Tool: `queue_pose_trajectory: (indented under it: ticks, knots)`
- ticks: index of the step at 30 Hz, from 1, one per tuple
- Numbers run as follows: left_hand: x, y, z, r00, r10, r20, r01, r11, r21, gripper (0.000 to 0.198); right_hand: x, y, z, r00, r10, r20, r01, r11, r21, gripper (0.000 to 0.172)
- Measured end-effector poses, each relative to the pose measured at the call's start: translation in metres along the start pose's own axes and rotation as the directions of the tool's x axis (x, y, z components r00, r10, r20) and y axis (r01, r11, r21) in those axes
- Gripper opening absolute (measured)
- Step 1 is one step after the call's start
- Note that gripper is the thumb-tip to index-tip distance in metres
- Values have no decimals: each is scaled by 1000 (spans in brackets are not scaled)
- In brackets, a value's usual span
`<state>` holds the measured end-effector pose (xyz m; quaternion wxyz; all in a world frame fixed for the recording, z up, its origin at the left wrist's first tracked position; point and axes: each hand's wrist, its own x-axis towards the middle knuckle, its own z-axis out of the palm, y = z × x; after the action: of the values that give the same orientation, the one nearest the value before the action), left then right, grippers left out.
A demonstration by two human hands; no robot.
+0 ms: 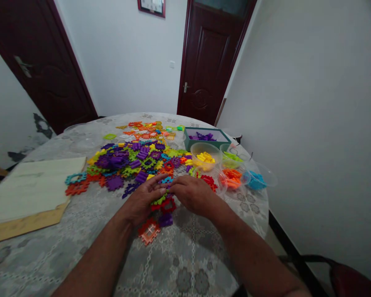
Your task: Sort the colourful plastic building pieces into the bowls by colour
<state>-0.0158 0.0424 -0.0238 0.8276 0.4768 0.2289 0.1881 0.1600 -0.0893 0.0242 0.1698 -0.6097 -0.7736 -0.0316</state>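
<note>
Left hand (145,198) and right hand (193,193) touch one tile cluster (163,204) near one box (189,144).

The toy pieces (132,159) looked like hard moulded plastic, bright and faintly glossy. The tablecloth (185,264) had a lace pattern and a soft sheen; cloth or vinyl, impossible to tell. The bowls (204,144) were thin, clear, smooth plastic, the green box (187,142) opaque plastic. The sheets (31,185) were matt paper over brown card. The doors (208,62) were dark, semi-gloss wood
</note>
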Motion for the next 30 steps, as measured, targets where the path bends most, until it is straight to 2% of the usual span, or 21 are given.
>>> queue_pose_trajectory:
  ticks: [5, 9, 13, 16, 18, 19, 22, 23, 24, 26, 27, 28, 30]
  knots:
    - [-2, 5, 5, 998, -37, -53, 36, 999, -12, 59, -3, 4, -8, 1000, -8, -18, 8, 1000, 14, 22]
    - [-2, 5, 4, 997, -48, -55, 46, 998, -37, 51, -10, 9, -18, 997, 48, -55, -36, 980, 195, 17]
    - [0, 1, -3, 996, -14, -83, 8, 998, -68, 45, -13, 22, -33, 981, 191, -31, -159, 888, 432, 25]
    - [2, 0, -7, 995, 13, -96, -25, 993, -118, 47, -3, 45, -46, 946, 323, 17, -291, 826, 482, 29]
    - [2, 1, -8, 996, 32, -82, -43, 989, -141, 52, 12, 69, -56, 887, 462, -23, -384, 763, 520, 27]
    - [2, 1, -8, 996, 43, -73, -53, 987, -149, 56, 20, 82, -60, 831, 552, -69, -429, 715, 552, 27]
    - [1, 3, -7, 996, 68, -49, -75, 985, -158, 62, 41, 118, -71, 609, 757, -236, -511, 602, 614, 39]
    - [1, 3, -7, 996, 76, -51, -83, 984, -159, 62, 45, 126, -73, 563, 779, -276, -525, 595, 609, 44]
    - [1, 3, -7, 995, 83, -57, -91, 983, -162, 62, 45, 129, -74, 543, 784, -301, -536, 599, 595, 46]
    - [2, 2, -8, 992, 103, -77, -116, 977, -179, 62, 35, 124, -70, 554, 772, -312, -550, 620, 559, 42]
    - [2, 2, -8, 989, 116, -87, -131, 972, -193, 64, 27, 116, -65, 592, 743, -313, -550, 656, 517, 37]
    - [3, 2, -9, 987, 128, -96, -145, 967, -208, 66, 16, 104, -59, 647, 698, -306, -542, 704, 459, 31]
    - [4, 2, -10, 982, 148, -117, -172, 956, -237, 68, -10, 76, -44, 803, 536, -261, -476, 840, 259, 26]
